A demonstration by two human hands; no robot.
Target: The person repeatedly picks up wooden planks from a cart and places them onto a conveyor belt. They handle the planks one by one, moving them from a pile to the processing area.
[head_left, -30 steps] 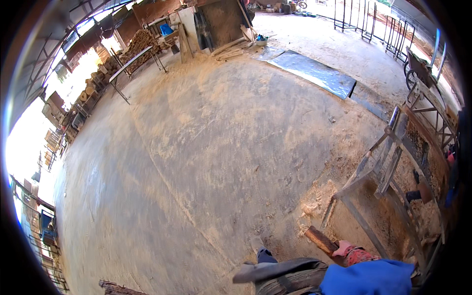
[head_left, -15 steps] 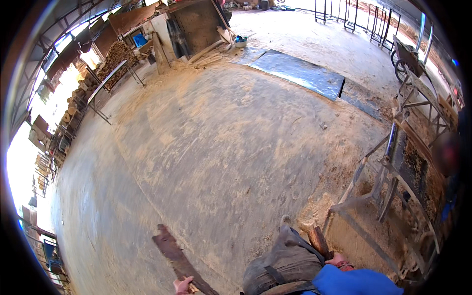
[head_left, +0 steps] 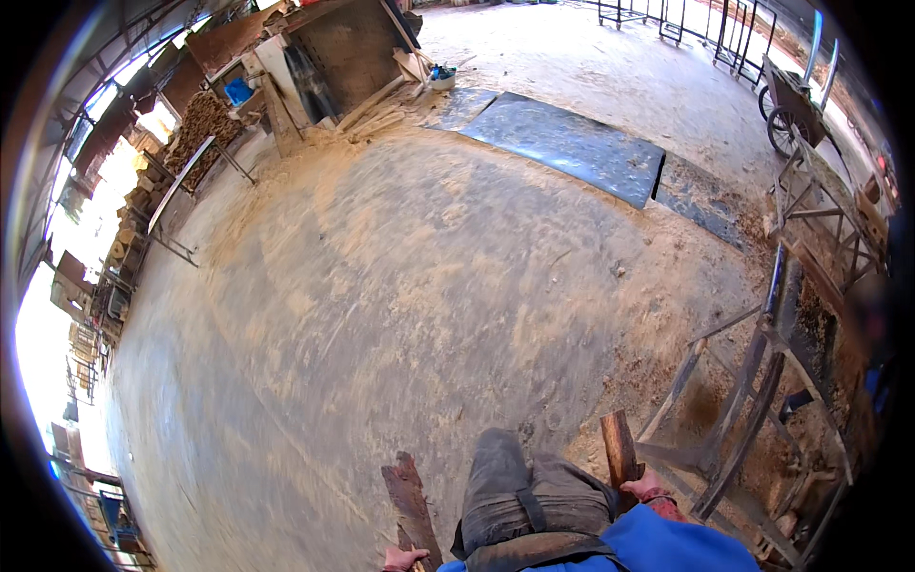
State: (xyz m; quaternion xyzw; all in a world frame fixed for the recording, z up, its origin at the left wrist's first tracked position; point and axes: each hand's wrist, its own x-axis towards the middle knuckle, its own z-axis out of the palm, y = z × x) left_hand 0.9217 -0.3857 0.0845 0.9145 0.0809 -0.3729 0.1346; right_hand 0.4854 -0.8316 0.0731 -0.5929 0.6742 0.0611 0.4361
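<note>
Board (head_left: 410, 498) sits clamped in left hand (head_left: 405, 558), billet (head_left: 620, 444) in right hand (head_left: 643, 484), low in frame: likely carrying, next needing steady grips.

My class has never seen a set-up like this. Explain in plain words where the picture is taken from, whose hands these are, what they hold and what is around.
There is no robot here. A wide fisheye camera, worn on the head of a person, looks down, so straight edges bend near the rim. The hands are the wearer's own, and bare. At the lower edge, the left hand grips a rough brown board; the right hand grips a shorter wooden piece. The floor is streaked with tan dust. An angled frame stands at the right; farther off are a flat dark panel and a wheeled cart.
</note>
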